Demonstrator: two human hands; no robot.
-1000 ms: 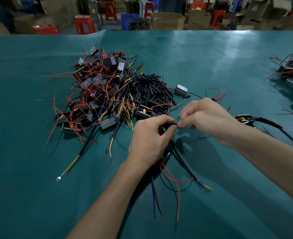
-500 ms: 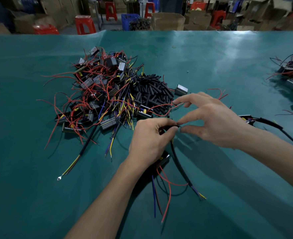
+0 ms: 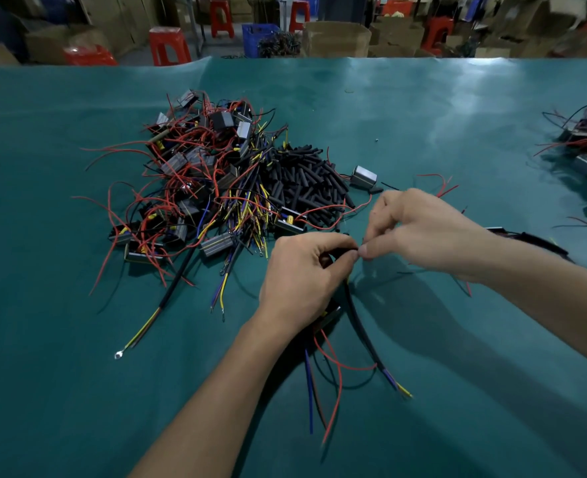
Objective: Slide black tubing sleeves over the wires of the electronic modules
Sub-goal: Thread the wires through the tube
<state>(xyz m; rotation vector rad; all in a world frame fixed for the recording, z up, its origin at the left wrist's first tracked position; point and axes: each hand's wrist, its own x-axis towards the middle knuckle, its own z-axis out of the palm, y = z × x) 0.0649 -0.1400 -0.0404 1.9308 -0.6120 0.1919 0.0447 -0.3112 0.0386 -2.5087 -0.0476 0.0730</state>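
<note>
My left hand [image 3: 302,270] pinches the short black tubing sleeve [image 3: 345,251] w/ its module's thin multicoloured wires [image 3: 330,370] trailing below, right hand [image 3: 419,232] fingertips narrowed at the sleeve mouth, & if a strand splays it'll prob snag the rim & buckle.

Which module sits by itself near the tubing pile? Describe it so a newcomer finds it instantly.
Start at the heap of short black tubing sleeves on the teal table. Just off its right edge lies a small silver box-shaped module, apart from the tangled wired modules left of the heap.
</note>
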